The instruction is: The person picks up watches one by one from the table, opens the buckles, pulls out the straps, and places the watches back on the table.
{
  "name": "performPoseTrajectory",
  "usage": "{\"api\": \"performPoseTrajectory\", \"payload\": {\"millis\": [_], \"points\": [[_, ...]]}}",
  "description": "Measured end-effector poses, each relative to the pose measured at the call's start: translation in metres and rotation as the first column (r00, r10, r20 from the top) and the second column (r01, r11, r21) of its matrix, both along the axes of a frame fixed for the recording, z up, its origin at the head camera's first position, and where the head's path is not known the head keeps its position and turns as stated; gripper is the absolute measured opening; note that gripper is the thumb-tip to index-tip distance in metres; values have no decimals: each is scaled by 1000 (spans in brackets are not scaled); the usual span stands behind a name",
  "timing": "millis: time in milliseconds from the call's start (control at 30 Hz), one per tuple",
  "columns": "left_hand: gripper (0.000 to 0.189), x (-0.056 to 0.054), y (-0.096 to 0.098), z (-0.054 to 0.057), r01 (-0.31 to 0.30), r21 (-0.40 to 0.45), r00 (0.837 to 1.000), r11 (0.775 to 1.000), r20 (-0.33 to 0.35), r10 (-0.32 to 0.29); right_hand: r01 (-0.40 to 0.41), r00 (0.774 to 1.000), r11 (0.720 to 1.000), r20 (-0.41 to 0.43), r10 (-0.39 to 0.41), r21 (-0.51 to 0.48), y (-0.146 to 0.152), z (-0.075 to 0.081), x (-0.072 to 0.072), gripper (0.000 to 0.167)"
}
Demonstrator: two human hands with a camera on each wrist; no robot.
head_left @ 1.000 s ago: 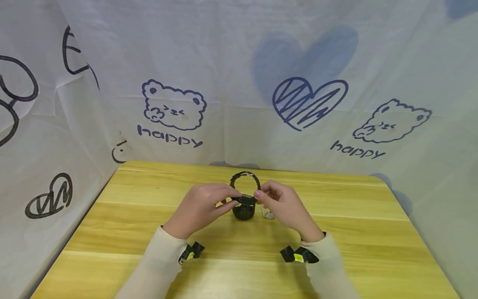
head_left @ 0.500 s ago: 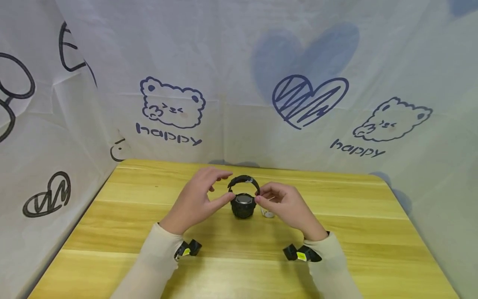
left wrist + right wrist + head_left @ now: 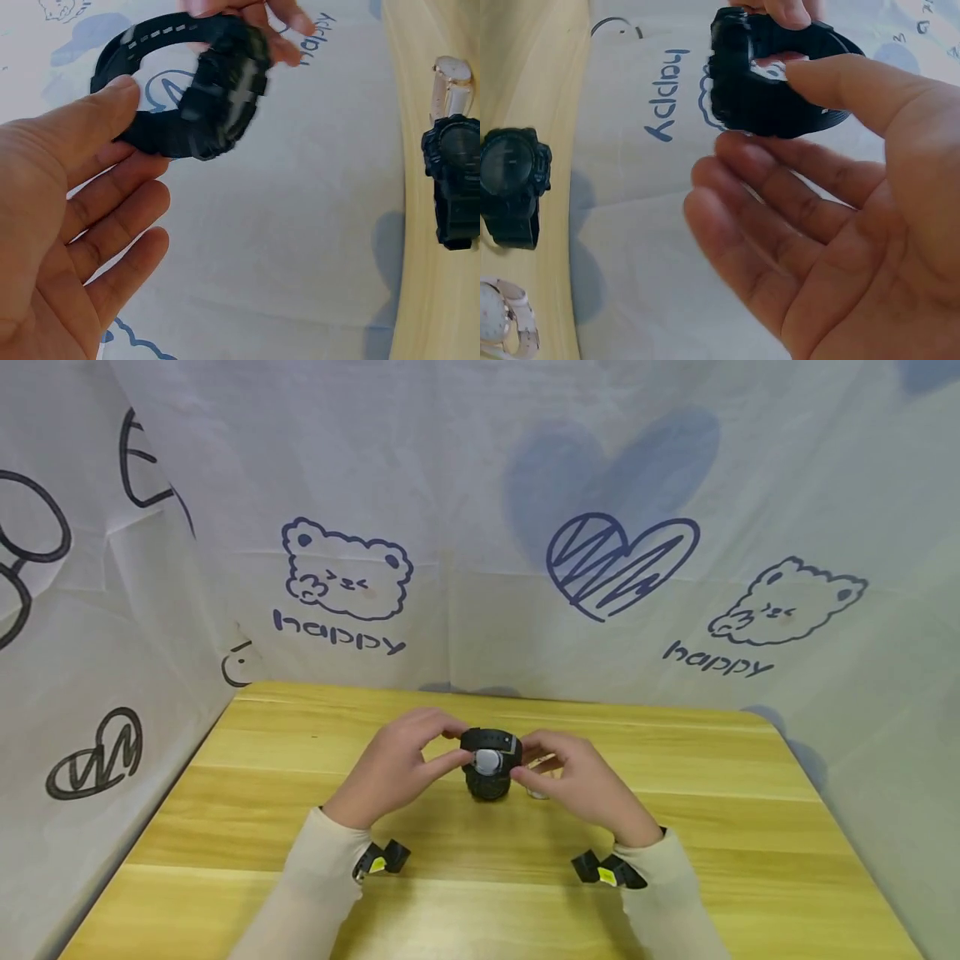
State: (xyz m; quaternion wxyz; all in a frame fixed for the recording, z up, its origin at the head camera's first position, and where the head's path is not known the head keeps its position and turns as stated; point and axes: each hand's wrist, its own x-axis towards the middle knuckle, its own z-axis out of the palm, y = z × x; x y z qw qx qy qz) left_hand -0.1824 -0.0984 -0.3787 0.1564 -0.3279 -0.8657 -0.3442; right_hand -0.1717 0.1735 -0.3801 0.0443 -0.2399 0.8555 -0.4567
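Observation:
Raised above the table is a black wristwatch (image 3: pixel 491 741) with a chunky case and a strap closed in a loop. My left hand (image 3: pixel 401 768) pinches its strap between thumb and index finger; the other fingers are loosely spread in the left wrist view. From the other side, my right hand (image 3: pixel 581 781) grips the strap (image 3: pixel 780 109) with the thumb inside the loop and fingers beneath. A second black wristwatch (image 3: pixel 508 169) rests on the table, partly behind the held one in the head view. Beside it is a small white wristwatch (image 3: pixel 452 82), mostly hidden by my right hand in the head view.
The wooden table (image 3: pixel 480 910) reaches back to a white cloth wall (image 3: pixel 465 643) with drawn bears and hearts. Another cloth side (image 3: pixel 172 635) rises along the left edge. Each wrist carries a small black camera (image 3: pixel 386 857).
The held watch has been turned between my hands, so its strap and a pale disc inside the loop now show. My left fingers lifted off, spread, then came back to the strap.

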Motion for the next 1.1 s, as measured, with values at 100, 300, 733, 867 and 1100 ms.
{"api": "performPoseTrajectory", "payload": {"millis": [100,300,733,867,1100], "points": [[25,0,2,3,-2,-33,999,999,-51,0,13,1000,998,-28,-11,57,-2,0,1,32],[26,0,3,4,13,-58,990,998,-138,-21,57,985,995,-167,-43,76,-7,7,8,42],[27,7,6,10,25,-108,965,994,-258,-53,120,783,981,-622,0,152,-17,18,22,29],[28,10,6,12,36,-128,965,991,-254,-68,110,758,979,-651,27,169,-15,17,23,26],[35,12,8,14,111,-107,970,988,-206,-131,61,746,987,-664,55,150,-15,17,21,22]]}}
